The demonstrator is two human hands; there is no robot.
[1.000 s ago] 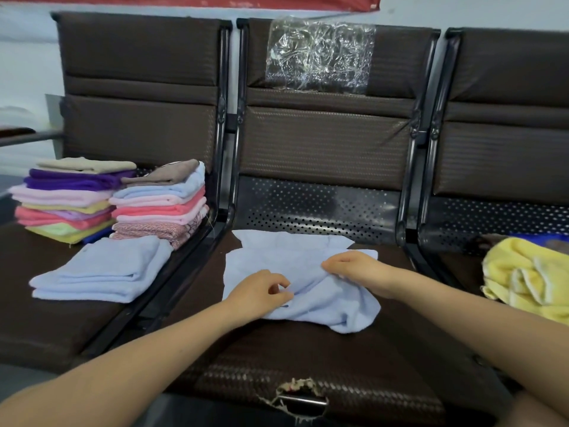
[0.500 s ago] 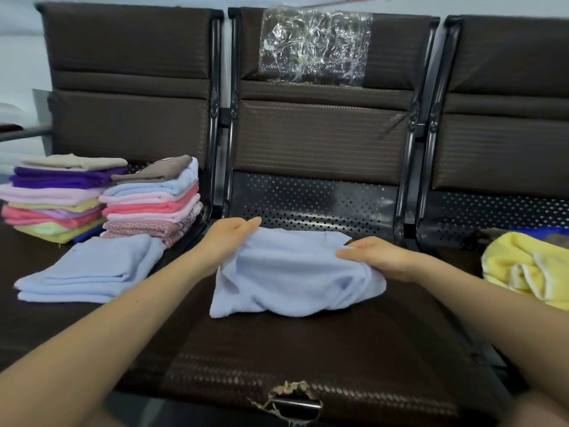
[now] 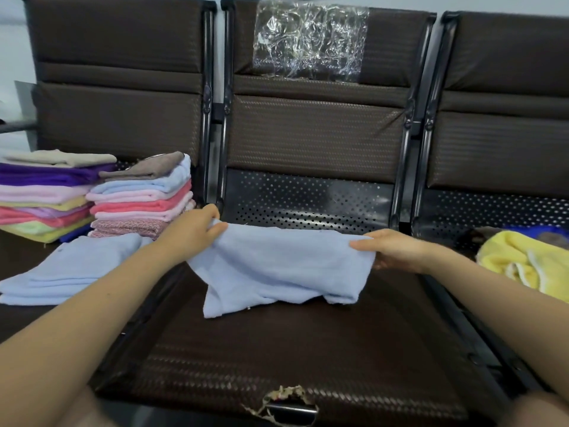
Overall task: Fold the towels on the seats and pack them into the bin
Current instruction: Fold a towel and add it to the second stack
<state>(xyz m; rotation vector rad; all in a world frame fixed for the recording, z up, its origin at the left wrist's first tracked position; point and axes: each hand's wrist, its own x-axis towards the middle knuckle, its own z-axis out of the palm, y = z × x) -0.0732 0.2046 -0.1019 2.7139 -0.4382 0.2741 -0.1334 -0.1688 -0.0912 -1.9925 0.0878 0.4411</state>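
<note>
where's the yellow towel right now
In the head view the yellow towel lies crumpled on the right-hand seat, just right of the right hand gripping the light blue towel.

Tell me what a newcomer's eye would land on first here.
Two hands, left and right, hold a blue towel stretched by its top corners over the middle seat. On the left seat sit two colourful folded stacks; a crumpled yellow towel lies on the right seat.
</note>
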